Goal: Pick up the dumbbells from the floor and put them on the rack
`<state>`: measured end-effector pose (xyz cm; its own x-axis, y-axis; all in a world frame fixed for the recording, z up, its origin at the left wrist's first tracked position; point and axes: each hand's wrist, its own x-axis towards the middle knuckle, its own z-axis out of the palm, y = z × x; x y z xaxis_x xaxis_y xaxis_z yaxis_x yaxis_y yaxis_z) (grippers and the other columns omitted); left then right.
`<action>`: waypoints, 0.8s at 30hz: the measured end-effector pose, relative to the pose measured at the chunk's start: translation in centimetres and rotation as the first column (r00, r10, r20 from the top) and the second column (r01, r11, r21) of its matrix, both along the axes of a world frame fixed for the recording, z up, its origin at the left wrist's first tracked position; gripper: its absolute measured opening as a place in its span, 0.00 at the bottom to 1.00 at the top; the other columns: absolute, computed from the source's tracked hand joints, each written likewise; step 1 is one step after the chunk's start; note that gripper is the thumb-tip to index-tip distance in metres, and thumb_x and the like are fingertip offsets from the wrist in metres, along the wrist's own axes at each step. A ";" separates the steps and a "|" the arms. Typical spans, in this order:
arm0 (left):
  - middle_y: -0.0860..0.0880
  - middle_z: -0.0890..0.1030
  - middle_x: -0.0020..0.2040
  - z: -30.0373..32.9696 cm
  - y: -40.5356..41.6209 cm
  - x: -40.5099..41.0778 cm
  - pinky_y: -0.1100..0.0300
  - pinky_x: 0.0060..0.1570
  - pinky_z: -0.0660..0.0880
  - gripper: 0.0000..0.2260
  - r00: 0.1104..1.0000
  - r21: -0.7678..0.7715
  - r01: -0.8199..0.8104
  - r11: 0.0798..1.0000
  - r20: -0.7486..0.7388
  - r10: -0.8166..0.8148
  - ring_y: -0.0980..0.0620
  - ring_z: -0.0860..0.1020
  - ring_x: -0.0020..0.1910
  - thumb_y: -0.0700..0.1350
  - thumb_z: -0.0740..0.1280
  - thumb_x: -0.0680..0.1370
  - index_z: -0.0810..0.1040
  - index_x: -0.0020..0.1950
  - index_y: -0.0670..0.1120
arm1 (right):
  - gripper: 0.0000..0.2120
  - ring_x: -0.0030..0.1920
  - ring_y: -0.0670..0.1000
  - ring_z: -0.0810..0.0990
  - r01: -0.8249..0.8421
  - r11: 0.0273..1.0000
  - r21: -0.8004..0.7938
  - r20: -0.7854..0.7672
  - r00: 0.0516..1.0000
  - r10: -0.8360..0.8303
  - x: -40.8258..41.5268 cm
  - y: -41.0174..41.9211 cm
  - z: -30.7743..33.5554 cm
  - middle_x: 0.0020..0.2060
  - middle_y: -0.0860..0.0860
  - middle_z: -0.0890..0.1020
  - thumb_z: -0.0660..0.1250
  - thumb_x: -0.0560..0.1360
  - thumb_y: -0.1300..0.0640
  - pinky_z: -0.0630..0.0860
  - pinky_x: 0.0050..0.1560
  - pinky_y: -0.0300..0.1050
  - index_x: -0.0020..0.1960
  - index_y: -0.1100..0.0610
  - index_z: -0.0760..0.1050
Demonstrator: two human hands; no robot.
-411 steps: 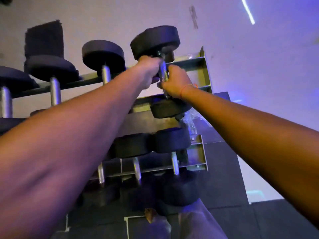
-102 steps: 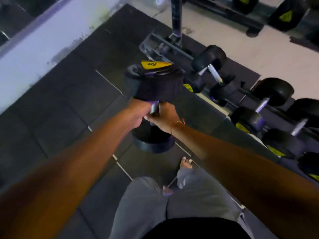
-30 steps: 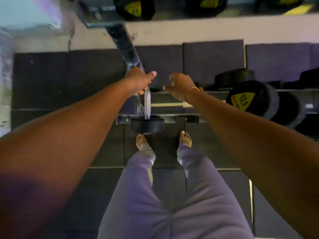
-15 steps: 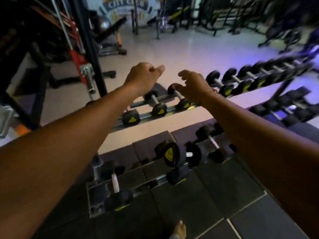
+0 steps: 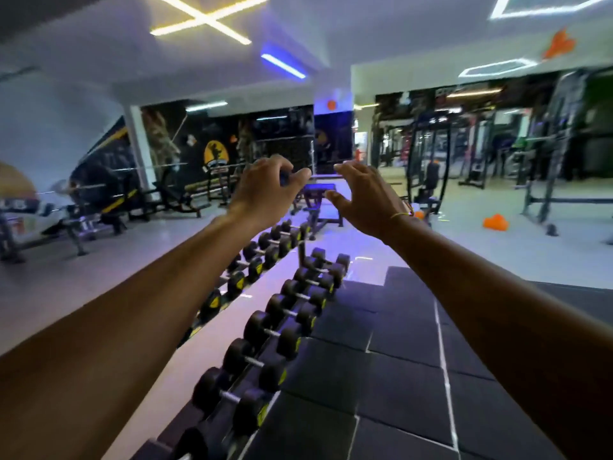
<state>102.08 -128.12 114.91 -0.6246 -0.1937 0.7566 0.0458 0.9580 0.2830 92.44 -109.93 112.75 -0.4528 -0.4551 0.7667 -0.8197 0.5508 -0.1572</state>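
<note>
Head view: your left hand (image 5: 265,190) and right hand (image 5: 368,197) hang loosely curled, holding nothing; look down, find a floor dumbbell, grip its handle centrally.

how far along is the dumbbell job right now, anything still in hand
Done: a long row of dumbbells sits racked along the rack. In hand: nothing; the left hand and right hand are raised with loosely curled, empty fingers. Left: no loose dumbbell shows on the black floor mats, so whether any remain cannot be told.
</note>
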 end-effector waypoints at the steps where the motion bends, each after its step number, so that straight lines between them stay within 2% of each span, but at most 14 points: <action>1: 0.47 0.81 0.48 0.7 3.5 -2.0 0.53 0.50 0.75 0.22 1.000 -0.036 0.019 0.999 -0.023 -0.020 0.45 0.79 0.50 0.66 0.60 0.75 0.79 0.52 0.49 | 0.27 0.66 0.59 0.72 0.059 0.998 -0.010 -0.034 0.998 -0.059 -1.1 4.4 0.4 0.65 0.58 0.75 0.67 0.76 0.47 0.69 0.67 0.51 0.69 0.60 0.70; 5: 0.44 0.81 0.53 2.0 17.8 -9.9 0.50 0.57 0.72 0.26 0.983 -0.147 0.152 0.977 -0.085 -0.165 0.42 0.77 0.55 0.66 0.58 0.74 0.79 0.56 0.46 | 0.26 0.65 0.60 0.72 0.260 0.965 -0.030 -0.060 0.963 -0.261 -5.1 22.5 0.8 0.63 0.59 0.76 0.66 0.76 0.47 0.70 0.65 0.52 0.68 0.61 0.70; 8: 0.43 0.78 0.58 0.6 28.7 -15.8 0.47 0.61 0.70 0.31 0.964 -0.189 0.245 0.951 -0.057 -0.260 0.41 0.75 0.59 0.69 0.56 0.75 0.74 0.63 0.46 | 0.26 0.66 0.59 0.72 0.397 0.918 -0.018 -0.056 0.916 -0.397 -7.3 35.3 0.4 0.64 0.58 0.76 0.65 0.76 0.46 0.72 0.64 0.55 0.69 0.59 0.69; 11: 0.41 0.75 0.61 -1.6 39.3 -20.7 0.46 0.63 0.68 0.30 0.928 -0.228 0.350 0.908 -0.046 -0.369 0.40 0.72 0.61 0.67 0.55 0.76 0.71 0.66 0.45 | 0.28 0.68 0.59 0.70 0.525 0.851 0.001 -0.042 0.850 -0.524 -9.4 46.7 -0.5 0.65 0.58 0.75 0.65 0.76 0.46 0.69 0.67 0.53 0.70 0.61 0.68; 16: 0.40 0.74 0.61 -4.5 53.8 -28.3 0.44 0.64 0.66 0.33 0.856 -0.270 0.501 0.822 0.013 -0.517 0.39 0.71 0.62 0.69 0.53 0.76 0.68 0.69 0.46 | 0.30 0.70 0.59 0.68 0.667 0.745 0.002 -0.018 0.745 -0.667 -12.4 61.2 -3.7 0.68 0.60 0.73 0.63 0.77 0.44 0.66 0.70 0.52 0.71 0.63 0.67; 20: 0.40 0.70 0.68 -8.8 65.1 -34.7 0.43 0.66 0.66 0.35 0.800 -0.271 0.592 0.759 0.085 -0.593 0.38 0.68 0.67 0.71 0.51 0.76 0.65 0.72 0.47 | 0.29 0.69 0.60 0.70 0.758 0.650 0.053 0.012 0.651 -0.759 -16.1 71.7 -7.9 0.67 0.60 0.73 0.63 0.77 0.45 0.66 0.70 0.53 0.71 0.63 0.68; 24: 0.43 0.65 0.74 -13.7 74.2 -42.6 0.43 0.69 0.63 0.33 0.744 -0.229 0.668 0.708 0.173 -0.645 0.40 0.64 0.71 0.69 0.53 0.77 0.61 0.75 0.50 | 0.29 0.69 0.61 0.69 0.787 0.610 0.096 0.049 0.608 -0.792 -22.1 79.4 -12.0 0.68 0.61 0.73 0.65 0.77 0.47 0.66 0.70 0.55 0.71 0.64 0.68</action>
